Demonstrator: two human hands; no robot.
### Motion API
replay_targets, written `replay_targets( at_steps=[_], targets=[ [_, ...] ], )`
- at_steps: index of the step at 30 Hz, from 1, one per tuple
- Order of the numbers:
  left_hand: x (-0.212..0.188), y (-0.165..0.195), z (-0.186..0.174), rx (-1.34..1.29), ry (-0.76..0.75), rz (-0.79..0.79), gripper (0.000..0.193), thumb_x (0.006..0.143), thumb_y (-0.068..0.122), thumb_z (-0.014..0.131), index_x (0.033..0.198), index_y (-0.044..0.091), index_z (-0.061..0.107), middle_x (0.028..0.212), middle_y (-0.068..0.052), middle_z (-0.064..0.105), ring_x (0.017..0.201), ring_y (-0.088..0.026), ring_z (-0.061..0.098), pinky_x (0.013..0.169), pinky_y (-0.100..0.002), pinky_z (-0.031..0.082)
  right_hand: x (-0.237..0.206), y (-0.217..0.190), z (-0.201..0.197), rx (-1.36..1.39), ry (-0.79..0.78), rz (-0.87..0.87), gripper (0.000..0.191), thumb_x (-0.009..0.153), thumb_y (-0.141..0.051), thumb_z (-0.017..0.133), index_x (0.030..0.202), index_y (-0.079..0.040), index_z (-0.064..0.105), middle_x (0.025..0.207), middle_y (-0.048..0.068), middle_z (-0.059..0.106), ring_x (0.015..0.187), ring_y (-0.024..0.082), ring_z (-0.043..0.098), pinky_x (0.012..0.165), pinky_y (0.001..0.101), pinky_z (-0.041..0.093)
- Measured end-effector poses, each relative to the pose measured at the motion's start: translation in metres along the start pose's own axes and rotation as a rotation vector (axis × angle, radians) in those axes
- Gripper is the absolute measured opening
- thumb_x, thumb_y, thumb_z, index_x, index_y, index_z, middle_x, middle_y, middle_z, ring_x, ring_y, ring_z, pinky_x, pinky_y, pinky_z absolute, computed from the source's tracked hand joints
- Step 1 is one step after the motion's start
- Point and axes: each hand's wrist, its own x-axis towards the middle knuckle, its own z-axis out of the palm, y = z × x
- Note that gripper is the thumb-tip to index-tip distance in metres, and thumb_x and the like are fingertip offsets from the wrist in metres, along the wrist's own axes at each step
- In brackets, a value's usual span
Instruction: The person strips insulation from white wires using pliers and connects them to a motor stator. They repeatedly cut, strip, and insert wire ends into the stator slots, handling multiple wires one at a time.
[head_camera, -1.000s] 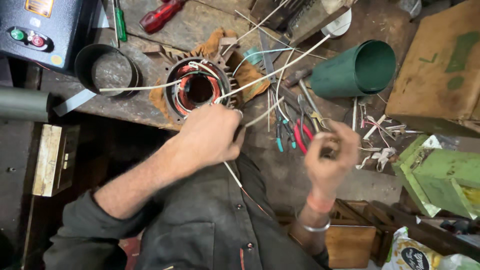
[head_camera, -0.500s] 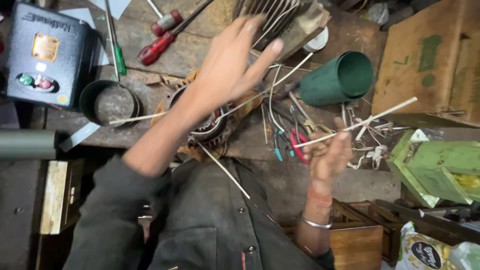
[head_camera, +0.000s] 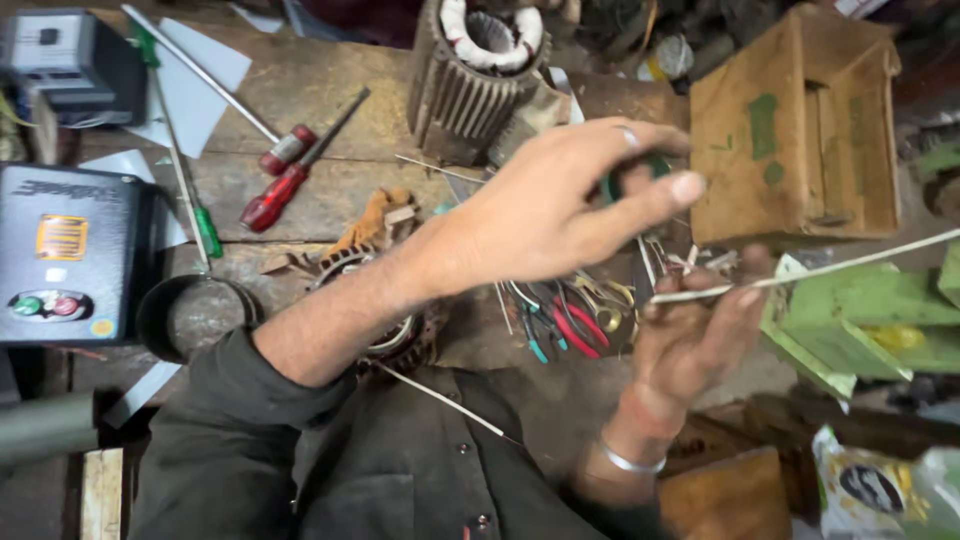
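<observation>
My left hand (head_camera: 560, 210) reaches across to the right above the bench, fingers spread and empty, a ring on one finger. Its forearm passes over a small motor stator (head_camera: 385, 335) with copper windings and thin white strips sticking out. Lower right, my right hand (head_camera: 700, 340), blurred and wearing a metal bangle, pinches a long thin white strip (head_camera: 810, 272) that runs off to the right edge. Red-handled pliers (head_camera: 578, 325) and other small tools lie between the two hands.
A larger finned stator (head_camera: 465, 80) stands at the top. Two red screwdrivers (head_camera: 280, 185) and a green one (head_camera: 206, 230) lie on the left. A black control box (head_camera: 60, 250), a round tin (head_camera: 190, 315), a wooden box (head_camera: 800, 130) and a green box (head_camera: 860, 320) ring the bench.
My left hand has left the small stator and swung up and right, fingers opening. My right hand still holds the white strip. The view has shifted up the bench.
</observation>
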Motion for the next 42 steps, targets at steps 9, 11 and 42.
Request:
replay_targets(
  at_steps=[9, 11, 42],
  targets=[
    [0.034, 0.048, 0.028, -0.319, -0.144, 0.111, 0.039, 0.12, 0.03, 0.04, 0.104, 0.001, 0.06, 0.089, -0.012, 0.06, 0.084, -0.025, 0.064, 0.076, -0.035, 0.052, 0.039, -0.061, 0.07, 0.076, 0.034, -0.169, 0.054, 0.116, -0.025, 0.042, 0.162, 0.0, 0.03, 0.121, 0.014, 0.057, 0.094, 0.019, 0.062, 0.081, 0.0292, 0.054],
    [0.039, 0.059, 0.028, -0.308, -0.229, 0.04, 0.041, 0.115, 0.029, 0.043, 0.092, 0.001, 0.061, 0.077, -0.013, 0.057, 0.07, -0.026, 0.06, 0.067, -0.038, 0.047, 0.045, -0.075, 0.064, -0.053, -0.105, -0.302, 0.048, 0.124, -0.02, 0.045, 0.164, 0.001, 0.029, 0.118, 0.012, 0.054, 0.09, 0.015, 0.058, 0.08, 0.0254, 0.05],
    [0.007, 0.051, 0.006, -0.153, -0.32, 0.001, 0.041, 0.111, 0.022, 0.05, 0.078, 0.0, 0.057, 0.069, -0.013, 0.057, 0.064, -0.033, 0.062, 0.061, -0.045, 0.044, 0.045, -0.068, 0.053, 0.054, -0.328, -0.174, 0.063, 0.111, -0.009, 0.053, 0.166, 0.0, 0.023, 0.095, 0.018, 0.067, 0.073, 0.026, 0.07, 0.068, 0.0377, 0.062]
  ],
)
